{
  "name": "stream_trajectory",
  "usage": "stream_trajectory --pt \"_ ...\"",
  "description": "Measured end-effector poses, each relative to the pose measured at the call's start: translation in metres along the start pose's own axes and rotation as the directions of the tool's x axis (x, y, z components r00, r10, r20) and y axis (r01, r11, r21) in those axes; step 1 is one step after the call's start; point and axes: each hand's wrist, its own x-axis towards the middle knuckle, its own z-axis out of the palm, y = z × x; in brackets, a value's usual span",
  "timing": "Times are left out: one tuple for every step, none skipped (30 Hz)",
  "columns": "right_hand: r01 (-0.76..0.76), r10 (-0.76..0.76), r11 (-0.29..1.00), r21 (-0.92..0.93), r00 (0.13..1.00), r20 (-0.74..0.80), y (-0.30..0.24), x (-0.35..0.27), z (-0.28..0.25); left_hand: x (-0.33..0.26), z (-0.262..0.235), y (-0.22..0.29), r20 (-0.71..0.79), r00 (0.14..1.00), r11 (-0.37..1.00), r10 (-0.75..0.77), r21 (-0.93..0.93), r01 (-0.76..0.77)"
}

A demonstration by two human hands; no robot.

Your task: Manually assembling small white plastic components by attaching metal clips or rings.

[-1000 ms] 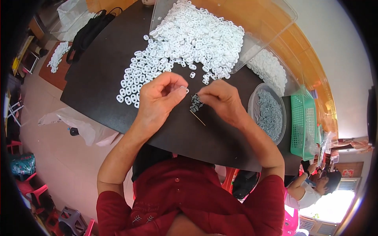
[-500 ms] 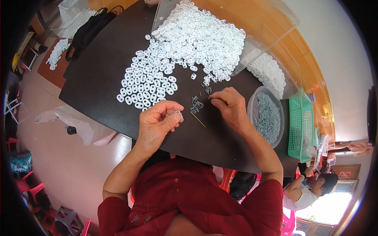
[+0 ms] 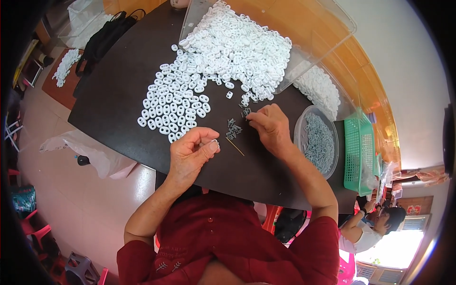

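Observation:
My left hand (image 3: pixel 192 152) is curled above the dark table (image 3: pixel 109 99), pinching a small white plastic ring (image 3: pixel 215 142) between thumb and fingertips. My right hand (image 3: pixel 269 126) reaches forward, its fingertips down on a small scatter of grey metal pins (image 3: pixel 234 129) lying on the table. A thin wooden stick (image 3: pixel 235 147) lies between the two hands. Beyond them spreads a big pile of white plastic rings (image 3: pixel 209 71), some laid flat in a loose patch nearest my left hand.
A clear round bowl of grey metal pins (image 3: pixel 317 141) stands right of my right hand. A green basket (image 3: pixel 359 152) is at the table's right end. A clear tray (image 3: pixel 304 42) holds more white rings. A black bag (image 3: pixel 102 40) sits far left. Another person (image 3: pixel 368 228) is lower right.
My hands, which were together over the pins, have separated. The left hand drew back toward me holding a white ring; the right hand moved forward onto the scattered pins.

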Motion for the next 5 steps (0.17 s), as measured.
stream_trajectory --pt "0.011 -0.011 1.0 -0.014 1.0 0.017 0.0015 0.0001 0.0026 0.0004 0.0003 0.0 0.003 1.0 1.0 -0.002 0.005 0.002" --pt "0.022 -0.022 0.999 -0.025 0.999 0.034 0.0022 0.0003 0.0052 0.0005 -0.0003 -0.0002 0.002 1.0 1.0 -0.001 0.006 0.001" --pt "0.024 -0.023 0.999 -0.023 0.999 0.034 0.0032 0.0006 0.0064 0.0007 -0.0009 -0.0009 0.011 1.0 1.0 -0.002 0.016 0.002" --pt "0.045 -0.043 0.998 -0.04 0.998 0.05 0.0048 0.001 0.0068 0.0008 -0.0016 -0.0011 0.02 1.0 1.0 -0.003 0.025 0.002" --pt "0.067 -0.063 0.996 -0.057 0.996 0.069 0.0068 0.0012 0.006 -0.0001 -0.002 -0.0008 0.014 1.0 0.999 -0.015 0.051 0.014"
